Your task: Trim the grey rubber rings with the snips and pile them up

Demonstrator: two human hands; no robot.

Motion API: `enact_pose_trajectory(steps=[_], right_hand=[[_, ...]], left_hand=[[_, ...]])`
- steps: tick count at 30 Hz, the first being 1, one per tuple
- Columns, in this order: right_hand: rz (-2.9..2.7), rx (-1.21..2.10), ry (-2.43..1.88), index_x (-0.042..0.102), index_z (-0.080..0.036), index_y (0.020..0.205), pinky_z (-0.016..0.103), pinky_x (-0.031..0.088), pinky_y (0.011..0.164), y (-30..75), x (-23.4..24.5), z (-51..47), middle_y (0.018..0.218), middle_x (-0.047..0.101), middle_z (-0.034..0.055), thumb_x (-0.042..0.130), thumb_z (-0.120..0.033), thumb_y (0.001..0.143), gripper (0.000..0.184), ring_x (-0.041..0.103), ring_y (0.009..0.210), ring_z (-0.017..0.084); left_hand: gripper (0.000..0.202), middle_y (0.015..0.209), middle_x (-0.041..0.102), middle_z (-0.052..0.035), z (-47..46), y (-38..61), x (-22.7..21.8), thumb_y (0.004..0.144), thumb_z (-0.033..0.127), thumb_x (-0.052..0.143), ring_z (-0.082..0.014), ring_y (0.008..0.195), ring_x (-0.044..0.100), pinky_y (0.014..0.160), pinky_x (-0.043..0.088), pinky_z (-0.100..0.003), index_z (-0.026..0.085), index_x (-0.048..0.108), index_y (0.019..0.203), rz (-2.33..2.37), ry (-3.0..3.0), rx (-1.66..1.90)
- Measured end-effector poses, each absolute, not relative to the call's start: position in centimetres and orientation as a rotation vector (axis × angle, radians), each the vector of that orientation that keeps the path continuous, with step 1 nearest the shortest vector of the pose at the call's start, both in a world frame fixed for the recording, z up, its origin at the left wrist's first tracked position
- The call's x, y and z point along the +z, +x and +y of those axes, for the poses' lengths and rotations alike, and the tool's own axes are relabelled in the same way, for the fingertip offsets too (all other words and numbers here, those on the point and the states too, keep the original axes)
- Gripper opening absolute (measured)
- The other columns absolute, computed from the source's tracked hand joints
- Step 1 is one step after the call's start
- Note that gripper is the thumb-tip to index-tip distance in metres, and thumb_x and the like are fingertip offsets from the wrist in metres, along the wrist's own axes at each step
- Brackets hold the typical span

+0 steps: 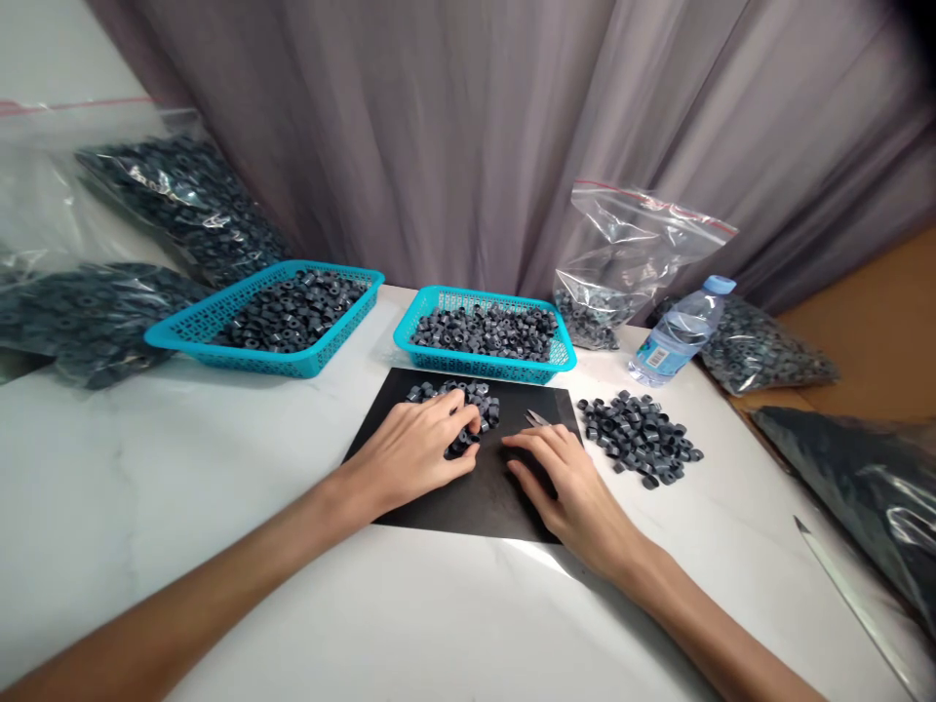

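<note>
My left hand (416,444) is curled over a small pile of dark grey plastic rings (486,402) on a black mat (483,505). Some rings sit between its thumb and fingers. On the mat's right side rests my right hand (574,483), thumb and index finger apart with bare mat between them. Just beyond its fingers poke the metal tips of a pointed tool (536,418), perhaps tweezers or scissors; the hand hides the remainder, and whether the outer fingers touch it does not show. Right of the mat lies a loose heap of similar rings (643,439).
Two blue baskets (318,363) (487,366) of grey parts stand behind the mat. Clear bags of parts lie left (175,195) and right (767,341); another bag (596,302) stands by a water bottle (677,331). A pointed flat strip (840,585) lies near the right edge.
</note>
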State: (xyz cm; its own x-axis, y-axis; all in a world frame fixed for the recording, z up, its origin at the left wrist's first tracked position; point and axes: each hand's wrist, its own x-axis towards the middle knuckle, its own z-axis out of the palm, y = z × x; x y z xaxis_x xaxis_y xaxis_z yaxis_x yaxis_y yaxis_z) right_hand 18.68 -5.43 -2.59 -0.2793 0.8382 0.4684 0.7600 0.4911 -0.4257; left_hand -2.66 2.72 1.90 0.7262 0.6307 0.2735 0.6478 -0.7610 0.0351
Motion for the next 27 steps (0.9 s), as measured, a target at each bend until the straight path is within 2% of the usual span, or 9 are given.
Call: enact_pose_trajectory(steps=[4,6,9,14,20,23,27], right_hand=[[-1.984,0.141,-1.339,0.054,-0.022,0.103,0.039,0.049,0.081,19.0,-3.1,-5.3,0.097,0.061,0.0071,0.053,-0.023,0.102,0.002,0.056,0.091,0.024],[-1.975,0.164,-1.349,0.052,-0.022,0.099,0.038,0.047,0.079,19.0,-3.2,-5.4,0.093,0.059,0.0058,0.052,-0.023,0.102,0.004,0.055,0.087,0.023],[-1.973,0.247,-1.342,0.052,-0.022,0.101,0.037,0.045,0.08,19.0,-3.1,-5.5,0.094,0.059,0.0051,0.049,-0.022,0.103,0.003,0.055,0.087,0.022],[-1.949,0.415,-1.288,0.054,-0.022,0.113,0.034,0.046,0.08,19.2,-2.8,-5.5,0.096,0.06,0.0044,0.048,-0.019,0.103,0.013,0.056,0.086,0.019],[-1.926,0.55,-1.259,0.058,-0.021,0.099,0.031,0.045,0.074,19.3,-2.4,-5.6,0.088,0.06,0.002,0.056,-0.019,0.097,0.004,0.056,0.08,0.017],[-1.934,0.569,-1.255,0.059,-0.021,0.1,0.031,0.045,0.075,19.3,-2.4,-5.7,0.088,0.061,0.0017,0.058,-0.018,0.095,0.006,0.056,0.081,0.017],[-1.94,0.571,-1.266,0.061,-0.021,0.103,0.031,0.044,0.076,19.1,-2.3,-5.7,0.084,0.061,0.0006,0.062,-0.025,0.094,0.009,0.057,0.081,0.017]], left_hand=[[0.009,0.1,0.065,0.0007,2.8,-2.7,2.0,0.092,0.028,0.061,-0.015,0.069,0.061,0.061,0.036,-0.03,0.023,0.064,0.1,-1.028,-2.888,-0.472],[0.01,0.099,0.065,0.0014,2.7,-2.5,1.9,0.092,0.029,0.062,-0.0138,0.067,0.06,0.061,0.036,-0.029,0.023,0.064,0.099,-1.017,-2.929,-0.515],[0.011,0.099,0.065,0.0016,2.4,-2.3,1.7,0.093,0.029,0.061,-0.0137,0.071,0.062,0.063,0.038,-0.028,0.023,0.063,0.101,-0.976,-3.021,-0.556],[0.016,0.1,0.065,0.0001,2.1,-2.0,1.2,0.094,0.025,0.058,-0.0155,0.082,0.065,0.07,0.043,-0.026,0.022,0.063,0.108,-0.785,-3.218,-0.484],[0.023,0.104,0.067,0.0001,2.1,-2.0,0.9,0.09,0.025,0.063,-0.0161,0.084,0.066,0.069,0.043,-0.027,0.021,0.061,0.112,-0.798,-3.249,-0.467],[0.022,0.103,0.068,0.0003,2.2,-2.1,1.0,0.09,0.026,0.063,-0.0161,0.084,0.067,0.07,0.043,-0.027,0.021,0.061,0.111,-0.799,-3.218,-0.491],[0.017,0.097,0.068,0.0003,2.3,-2.1,1.1,0.09,0.027,0.064,-0.0173,0.084,0.068,0.071,0.043,-0.028,0.021,0.064,0.106,-0.783,-3.19,-0.495]])
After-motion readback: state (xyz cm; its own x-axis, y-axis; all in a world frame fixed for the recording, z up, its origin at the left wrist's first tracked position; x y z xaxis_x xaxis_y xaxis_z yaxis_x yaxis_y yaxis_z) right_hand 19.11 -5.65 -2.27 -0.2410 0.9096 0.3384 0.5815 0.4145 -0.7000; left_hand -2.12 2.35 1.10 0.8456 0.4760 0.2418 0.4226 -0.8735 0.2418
